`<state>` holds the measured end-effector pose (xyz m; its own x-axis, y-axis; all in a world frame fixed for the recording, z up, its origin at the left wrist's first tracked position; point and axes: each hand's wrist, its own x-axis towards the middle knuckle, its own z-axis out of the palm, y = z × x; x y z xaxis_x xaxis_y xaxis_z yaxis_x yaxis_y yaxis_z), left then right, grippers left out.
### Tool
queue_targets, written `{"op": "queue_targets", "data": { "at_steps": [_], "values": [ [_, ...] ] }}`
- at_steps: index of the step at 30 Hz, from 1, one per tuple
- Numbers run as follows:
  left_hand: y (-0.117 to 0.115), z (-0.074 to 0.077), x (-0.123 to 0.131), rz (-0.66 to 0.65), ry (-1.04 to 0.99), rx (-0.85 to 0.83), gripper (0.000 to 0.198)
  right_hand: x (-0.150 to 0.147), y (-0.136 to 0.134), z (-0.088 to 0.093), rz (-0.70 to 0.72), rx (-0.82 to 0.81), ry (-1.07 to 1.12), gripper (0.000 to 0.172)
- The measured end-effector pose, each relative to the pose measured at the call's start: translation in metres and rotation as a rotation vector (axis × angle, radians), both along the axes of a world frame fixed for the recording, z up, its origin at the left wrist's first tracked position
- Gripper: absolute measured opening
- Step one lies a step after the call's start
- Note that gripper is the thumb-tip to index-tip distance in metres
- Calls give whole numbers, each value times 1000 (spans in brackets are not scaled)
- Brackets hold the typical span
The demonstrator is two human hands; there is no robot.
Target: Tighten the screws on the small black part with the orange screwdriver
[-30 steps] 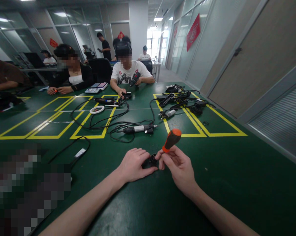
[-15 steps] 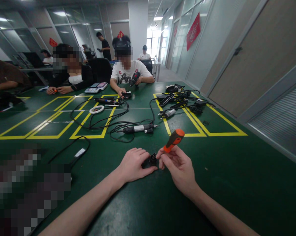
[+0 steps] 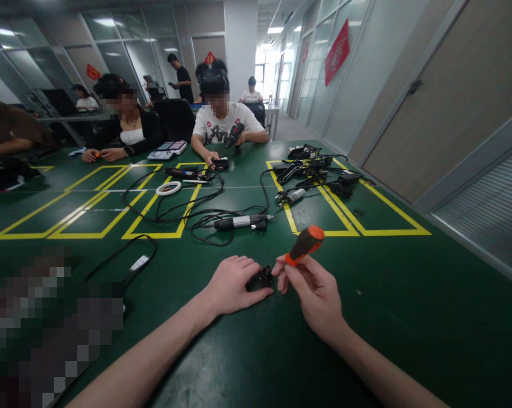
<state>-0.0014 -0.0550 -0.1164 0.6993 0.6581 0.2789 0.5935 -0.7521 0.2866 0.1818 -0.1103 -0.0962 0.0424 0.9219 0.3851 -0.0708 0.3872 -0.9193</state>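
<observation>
The left hand (image 3: 239,286) lay low over the desk (image 3: 409,306), half curled, with a small black part (image 3: 267,273) held between its thumb and fingers. The right hand (image 3: 315,286) was just beside it, its thumb and fingers closed on the lower end of a screwdriver (image 3: 306,245); the orange and dark handle leaned up and to the right. The shaft was hidden by the fingers, so I could not tell whether its tip touched the part. The black part stood towards the near edge of the desk, well in from the right edge

Beyond the hands, a grey and black driver (image 3: 239,222) lay sideways with its cable (image 3: 209,213) looped about its left end. A smaller grey tool (image 3: 295,196) lay past it, near a heap of black tools (image 3: 307,167) towards the far right corner. Left of these were a white ring (image 3: 168,188) and a dark tool (image 3: 183,173), with yellow tape (image 3: 402,232) marking boxes across the desk. At the far edge a person in a white shirt (image 3: 245,116) held a drill (image 3: 234,136) and had a hand on a black block (image 3: 220,164)
</observation>
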Motion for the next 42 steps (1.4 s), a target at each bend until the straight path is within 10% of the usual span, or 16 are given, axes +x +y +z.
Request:
{"op": "queue_targets", "data": {
  "at_steps": [42],
  "values": [
    [0, -1, 0, -12, 10, 9, 29, -3, 0, -2, -37, 6, 53, 19]
  ]
}}
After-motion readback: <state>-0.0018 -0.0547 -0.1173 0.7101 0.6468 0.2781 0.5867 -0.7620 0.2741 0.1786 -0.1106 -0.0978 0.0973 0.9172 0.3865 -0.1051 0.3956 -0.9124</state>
